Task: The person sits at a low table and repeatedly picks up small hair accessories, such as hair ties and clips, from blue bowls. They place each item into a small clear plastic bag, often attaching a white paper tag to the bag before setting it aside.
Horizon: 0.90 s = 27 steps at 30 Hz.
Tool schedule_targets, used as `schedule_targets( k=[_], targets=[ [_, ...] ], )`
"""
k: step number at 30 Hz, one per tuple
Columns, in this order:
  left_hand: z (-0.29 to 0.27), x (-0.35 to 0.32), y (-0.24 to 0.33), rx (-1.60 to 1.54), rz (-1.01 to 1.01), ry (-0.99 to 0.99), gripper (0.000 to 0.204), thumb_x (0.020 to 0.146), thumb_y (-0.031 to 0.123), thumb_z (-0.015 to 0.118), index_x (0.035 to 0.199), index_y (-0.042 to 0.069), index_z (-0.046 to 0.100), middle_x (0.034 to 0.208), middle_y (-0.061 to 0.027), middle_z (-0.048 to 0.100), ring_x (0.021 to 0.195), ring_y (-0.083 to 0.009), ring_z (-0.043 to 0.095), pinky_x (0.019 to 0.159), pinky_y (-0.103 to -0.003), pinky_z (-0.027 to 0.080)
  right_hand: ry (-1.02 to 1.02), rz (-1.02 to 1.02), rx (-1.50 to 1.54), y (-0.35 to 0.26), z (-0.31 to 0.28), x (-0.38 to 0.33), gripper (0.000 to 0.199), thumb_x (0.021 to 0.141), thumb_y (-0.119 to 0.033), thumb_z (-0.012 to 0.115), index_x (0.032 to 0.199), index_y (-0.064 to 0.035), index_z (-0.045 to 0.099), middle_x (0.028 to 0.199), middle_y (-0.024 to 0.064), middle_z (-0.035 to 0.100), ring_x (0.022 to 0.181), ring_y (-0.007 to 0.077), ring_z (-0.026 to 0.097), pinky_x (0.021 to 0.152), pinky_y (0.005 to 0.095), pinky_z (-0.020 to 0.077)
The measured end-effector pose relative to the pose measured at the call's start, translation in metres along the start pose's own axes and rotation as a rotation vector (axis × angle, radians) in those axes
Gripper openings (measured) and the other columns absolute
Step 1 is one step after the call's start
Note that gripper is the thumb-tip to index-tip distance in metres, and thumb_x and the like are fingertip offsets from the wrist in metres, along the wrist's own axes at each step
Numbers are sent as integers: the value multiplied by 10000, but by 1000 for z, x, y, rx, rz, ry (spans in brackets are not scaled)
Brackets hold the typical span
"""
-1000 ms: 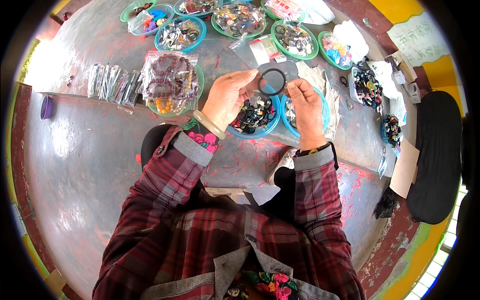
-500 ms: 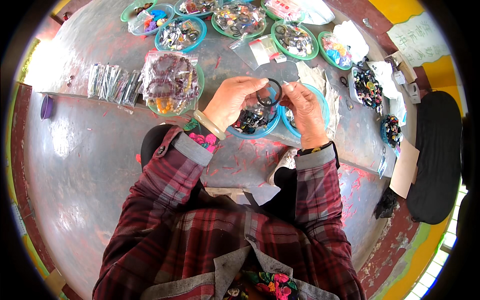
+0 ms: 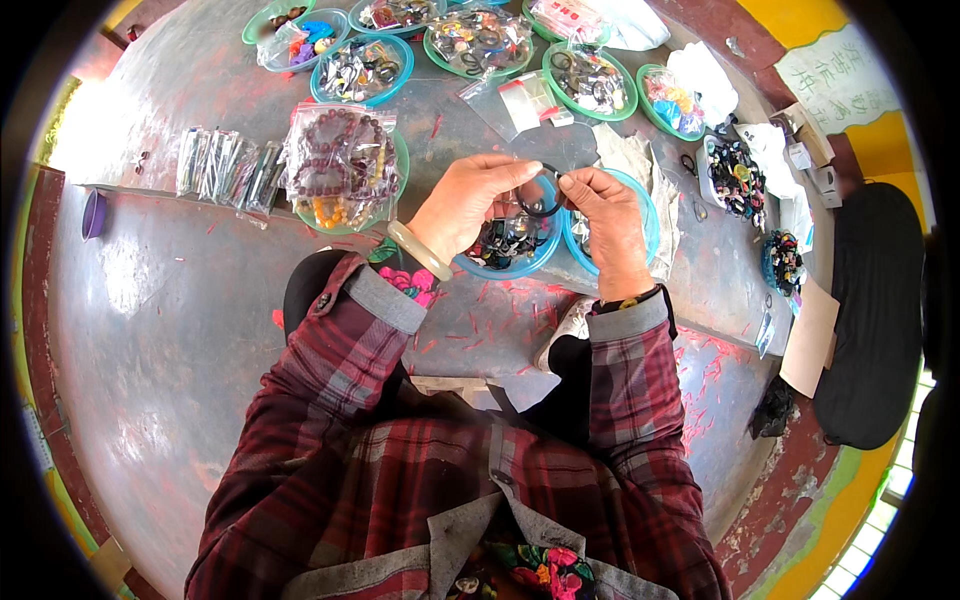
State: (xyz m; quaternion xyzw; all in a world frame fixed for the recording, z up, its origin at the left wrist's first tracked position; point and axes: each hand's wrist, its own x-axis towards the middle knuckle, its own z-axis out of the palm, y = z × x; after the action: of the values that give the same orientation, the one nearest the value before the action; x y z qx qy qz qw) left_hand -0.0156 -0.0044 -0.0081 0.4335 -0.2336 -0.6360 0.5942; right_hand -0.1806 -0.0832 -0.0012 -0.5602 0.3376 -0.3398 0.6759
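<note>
A black hair tie [image 3: 541,213] is stretched between my hands in a rounded loop. My left hand [image 3: 465,205], with a pale bangle at its wrist, pinches it on one side. My right hand [image 3: 612,225] grips the opposite side between thumb and forefinger. Below them sits a blue basin [image 3: 520,271] filled with small dark pieces bearing coloured and shiny bits. Beside it, partly behind my right hand, is a second blue basin [image 3: 653,215]; most of its contents are hidden.
On the left lie bagged bead bracelets [image 3: 340,165] over a green basin and several slim packets [image 3: 230,165]. Basins of accessories [image 3: 480,40] line the far side. A white tub of dark pieces [image 3: 735,175] and a cardboard sheet [image 3: 808,335] are at right.
My right hand has turned slightly and shifted its fingers on the hair tie, and the loop has tilted a little lower. My left hand stays nearly in place.
</note>
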Motion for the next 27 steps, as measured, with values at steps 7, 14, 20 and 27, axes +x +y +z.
schedule_targets(
  k=[7, 14, 20, 27],
  targets=[
    [4, 0, -2, -26, 54, 40, 269, 851, 247, 596, 949, -2, 626, 823, -55, 643, 698, -93, 569, 652, -226, 433, 69, -92, -13, 3, 4, -2, 103, 806, -104, 644, 783, -3, 636, 682, -15, 585, 635, 56, 483, 602, 196, 385],
    [6, -1, 0, -4, 84, 75, 264, 853, 243, 595, 918, -10, 629, 808, -55, 641, 687, -89, 562, 618, -222, 422, 128, -52, 37, 0, 13, 0, 120, 802, -118, 653, 792, 2, 644, 688, -21, 583, 636, 46, 469, 596, 184, 379],
    [4, 2, -7, 22, 83, 63, 249, 858, 221, 587, 909, -21, 621, 792, -59, 637, 663, -96, 570, 607, -225, 443, 132, -71, 50, 9, 13, 1, 114, 800, -104, 655, 810, 10, 652, 691, -22, 587, 618, 42, 469, 569, 183, 380],
    [9, 0, -5, 17, 77, 96, 251, 867, 221, 575, 920, -21, 614, 819, -74, 648, 713, -109, 606, 632, -221, 456, 196, -107, -23, 10, 18, 0, 96, 793, -73, 655, 836, 12, 660, 706, -18, 601, 625, 40, 485, 574, 176, 394]
  ],
)
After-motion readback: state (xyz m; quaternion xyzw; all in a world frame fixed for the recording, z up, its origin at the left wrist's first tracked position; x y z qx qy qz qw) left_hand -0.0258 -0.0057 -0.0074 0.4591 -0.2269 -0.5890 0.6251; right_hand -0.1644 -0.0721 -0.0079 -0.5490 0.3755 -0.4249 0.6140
